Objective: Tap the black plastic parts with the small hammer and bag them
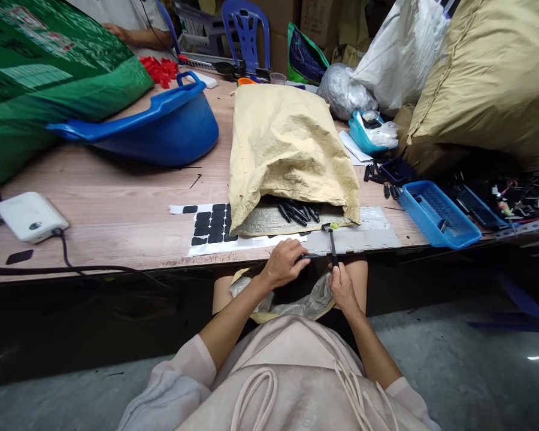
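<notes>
My right hand [342, 287] is closed round the black handle of a small hammer [333, 242], whose yellow-green end points right at the table's front edge. My left hand [284, 263] is closed, and a thin black pen-like piece [311, 256] sticks out of its fingers toward the hammer's handle. Just beyond my hands, several black pen-like pieces [299, 211] lie in the mouth of a yellow woven bag [287, 131]. Another bag with a silvery lining [314, 299] hangs open between my knees, below both hands.
A sheet of black stickers [209, 226] lies partly under the yellow bag. Leftward are a blue basin [161, 131], a white device with a cable [32, 216] and a green sack [63, 84]. A blue basket [440, 212] stands at the right. A person's arm [144, 37] shows across the table.
</notes>
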`<action>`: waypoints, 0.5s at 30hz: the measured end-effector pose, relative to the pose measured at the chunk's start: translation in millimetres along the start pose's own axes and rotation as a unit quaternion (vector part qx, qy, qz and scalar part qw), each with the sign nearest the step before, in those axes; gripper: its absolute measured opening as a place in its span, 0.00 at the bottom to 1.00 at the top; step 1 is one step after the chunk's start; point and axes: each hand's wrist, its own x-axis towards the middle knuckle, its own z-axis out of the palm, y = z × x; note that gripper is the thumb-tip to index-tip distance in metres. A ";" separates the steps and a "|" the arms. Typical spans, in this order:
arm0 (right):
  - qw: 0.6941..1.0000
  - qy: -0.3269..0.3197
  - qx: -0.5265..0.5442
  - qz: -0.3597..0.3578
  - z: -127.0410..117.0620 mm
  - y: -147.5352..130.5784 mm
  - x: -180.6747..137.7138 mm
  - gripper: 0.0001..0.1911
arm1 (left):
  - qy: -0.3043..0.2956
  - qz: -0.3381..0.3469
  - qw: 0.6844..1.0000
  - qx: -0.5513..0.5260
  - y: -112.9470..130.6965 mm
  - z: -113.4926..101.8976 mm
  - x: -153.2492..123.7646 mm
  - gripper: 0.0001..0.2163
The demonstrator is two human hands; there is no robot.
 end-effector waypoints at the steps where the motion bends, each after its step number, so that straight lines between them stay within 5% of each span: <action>1: 1.000 -0.002 0.003 0.002 0.4 0.5 0.0 0.19 | -0.022 0.012 1.000 0.005 6.4 4.3 -10.2 0.08; 4: 1.000 -0.004 0.012 0.010 1.5 1.7 0.3 0.19 | -0.100 -0.013 0.994 0.042 18.1 24.5 -35.2 0.07; 9: 1.000 0.002 0.010 -0.001 1.0 1.3 0.8 0.19 | -0.174 -0.154 0.969 0.077 19.2 50.1 -48.1 0.08; 12: 1.000 0.009 0.005 -0.012 0.5 1.4 1.1 0.19 | -0.137 -0.176 0.974 0.030 21.8 41.8 -39.2 0.08; 15: 1.000 0.011 0.003 -0.013 1.0 2.7 1.8 0.19 | -0.013 -0.176 0.984 -0.009 20.5 17.0 -12.6 0.07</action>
